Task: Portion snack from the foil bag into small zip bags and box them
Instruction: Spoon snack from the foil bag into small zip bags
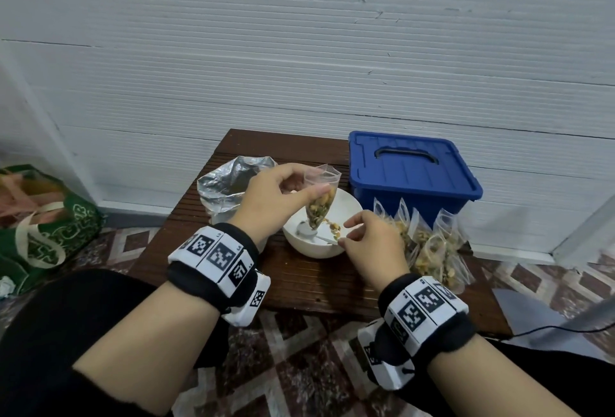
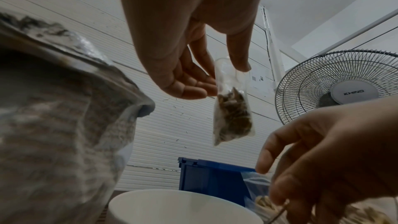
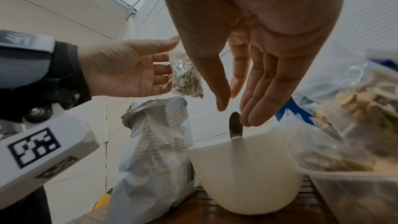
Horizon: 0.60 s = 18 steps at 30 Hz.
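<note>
the small zip bag (image 1: 320, 197) hangs over the white bowl (image 1: 349, 208), partly filled with a mix of pale and greenish snack pieces that sit in its lower point, its top strip clear and unfilled. the left hand (image 1: 276, 198) holds it from above, the grip a pinch of thumb and fingertips on the bag's upper part, the other fingers loosely curved beside it; in the left wrist view the bag (image 2: 232, 108) dangles freely below the fingers. the bowl stands on the dark wooden tabletop (image 1: 299, 280) and holds a spoon (image 1: 307, 231) and a few loose snack pieces near its right rim. the right hand (image 1: 372, 243) is just at the bowl's near right edge, palm down, its grip loose and holding nothing, the fingers nearly straight in the right wrist view (image 3: 258, 74) with their tips close above the spoon handle (image 3: 235, 127). left of the bowl stands the opened foil bag (image 1: 229, 183), its mouth crumpled wide. right of the bowl a cluster of filled zip bags (image 1: 429, 243) leans together on the tabletop, and behind them sits the blue box (image 1: 412, 173) with its lid on and handle flat. a green patterned bag (image 1: 50, 226) lies on the tiled floor to the left, and a standing fan (image 2: 344, 88) shows in the left wrist view.
</note>
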Tool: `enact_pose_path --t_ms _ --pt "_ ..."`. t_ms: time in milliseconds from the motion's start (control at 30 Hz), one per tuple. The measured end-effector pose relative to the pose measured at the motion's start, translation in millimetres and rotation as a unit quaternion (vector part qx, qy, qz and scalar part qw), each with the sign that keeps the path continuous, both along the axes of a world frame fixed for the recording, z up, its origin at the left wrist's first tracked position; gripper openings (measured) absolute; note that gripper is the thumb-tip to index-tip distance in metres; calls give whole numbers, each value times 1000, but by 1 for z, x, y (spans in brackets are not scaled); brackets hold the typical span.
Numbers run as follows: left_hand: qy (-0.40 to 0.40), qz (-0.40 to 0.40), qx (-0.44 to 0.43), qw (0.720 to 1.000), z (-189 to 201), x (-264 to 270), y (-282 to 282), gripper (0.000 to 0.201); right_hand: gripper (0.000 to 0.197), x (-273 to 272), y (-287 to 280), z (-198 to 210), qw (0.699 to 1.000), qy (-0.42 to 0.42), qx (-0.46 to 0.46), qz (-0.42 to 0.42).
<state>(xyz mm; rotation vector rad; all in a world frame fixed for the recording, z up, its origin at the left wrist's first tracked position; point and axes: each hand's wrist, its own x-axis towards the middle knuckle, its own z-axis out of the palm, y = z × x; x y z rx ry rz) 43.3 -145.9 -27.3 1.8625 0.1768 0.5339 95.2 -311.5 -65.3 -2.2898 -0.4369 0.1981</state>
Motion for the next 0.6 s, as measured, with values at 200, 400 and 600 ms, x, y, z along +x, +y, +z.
enact_pose_path --t_ms 200,400,600 --pt "5 -4 11 1000 2 6 -11 18 11 4 -15 18 993 -13 111 -26" --pt "3 -31 -28 999 9 15 -36 13 15 20 -50 45 966 -9 244 -88" --pt "21 -73 -35 996 11 34 -58 14 11 37 -93 64 910 -7 377 -171"
